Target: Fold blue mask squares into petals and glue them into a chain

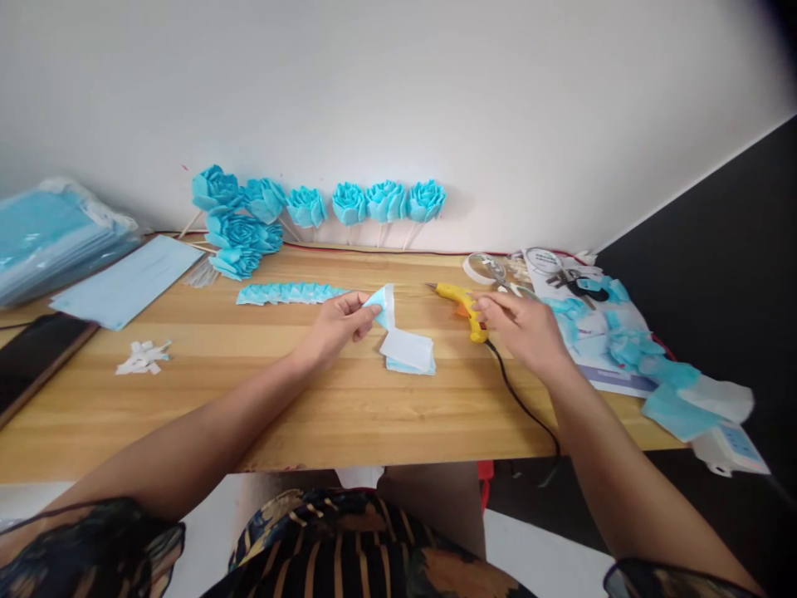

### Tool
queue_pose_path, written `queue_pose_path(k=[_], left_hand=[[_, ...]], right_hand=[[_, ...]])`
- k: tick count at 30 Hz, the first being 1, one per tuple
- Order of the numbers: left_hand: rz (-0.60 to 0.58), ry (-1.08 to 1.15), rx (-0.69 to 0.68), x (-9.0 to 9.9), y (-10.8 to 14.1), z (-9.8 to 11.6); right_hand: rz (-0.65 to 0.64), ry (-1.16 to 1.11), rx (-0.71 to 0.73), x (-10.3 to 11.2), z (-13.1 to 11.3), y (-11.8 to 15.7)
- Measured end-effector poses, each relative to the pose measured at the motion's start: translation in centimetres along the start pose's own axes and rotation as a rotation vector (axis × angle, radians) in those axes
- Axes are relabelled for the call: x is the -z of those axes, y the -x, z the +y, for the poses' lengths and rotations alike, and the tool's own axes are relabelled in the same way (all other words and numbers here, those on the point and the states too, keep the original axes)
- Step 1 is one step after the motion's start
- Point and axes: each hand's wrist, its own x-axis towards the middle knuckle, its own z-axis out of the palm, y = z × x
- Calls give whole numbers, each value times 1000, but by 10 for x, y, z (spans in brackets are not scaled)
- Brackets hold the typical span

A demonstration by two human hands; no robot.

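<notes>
My left hand (342,326) pinches a small folded piece of blue-and-white fabric (382,306) between thumb and fingers, its white edge facing right. My right hand (520,322) has its fingers closed at the handle of a yellow hot glue gun (457,295), whose nozzle points left towards the folded piece. A black cord runs down from the gun's handle. Below the folded piece lies a small stack of cut fabric rectangles (408,351), white on top and blue beneath. Just beyond my left hand, a row of folded blue petals (286,293) lies overlapped on the table.
Several blue fabric roses on sticks (386,202) lean along the wall. At left are a plastic-wrapped blue pack (62,241), a blue sheet (128,281), a dark phone-like slab (41,361) and white scraps (144,357). Tape (484,268), scissors and blue scraps (628,345) crowd the right.
</notes>
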Motion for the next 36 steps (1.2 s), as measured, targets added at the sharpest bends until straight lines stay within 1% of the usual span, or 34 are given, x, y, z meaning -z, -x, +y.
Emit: queue_pose_path(k=[1,2,4,6,9,11,16,22,27,31,36], left_hand=[[-9,-1,0,0,0,0],[-16,-6,1,-1,1,0],[-27,-27,-2,0,0,-1],[-41,-51,-13,0,0,-2],[-63,-81,-23,1,-1,-2],[-64,-103,-16,1,-1,0],[-46,-158,-13,-2,0,4],[-87,-158,-6,-1,-2,2],[-79,-189,-1,-1,-2,-3],[-79,-235,-2,-3,-1,-7],[-121,-212,25,-5,0,-4]], right_hand=[[29,32,5,-12,-9,-1],[-14,15,-2,-25,-18,-4],[-152,-71,8,-52,-31,-13],[-257,-158,23,-75,-37,-22],[-333,-211,25,-98,-38,-30],[-329,-207,19,-105,-38,-31],[-245,-206,31,-111,-36,-27],[-246,-225,35,-109,-28,-27],[-247,-262,39,-107,-28,-27],[-210,-293,82,-107,-29,-26],[-145,-350,49,-105,-25,-25]])
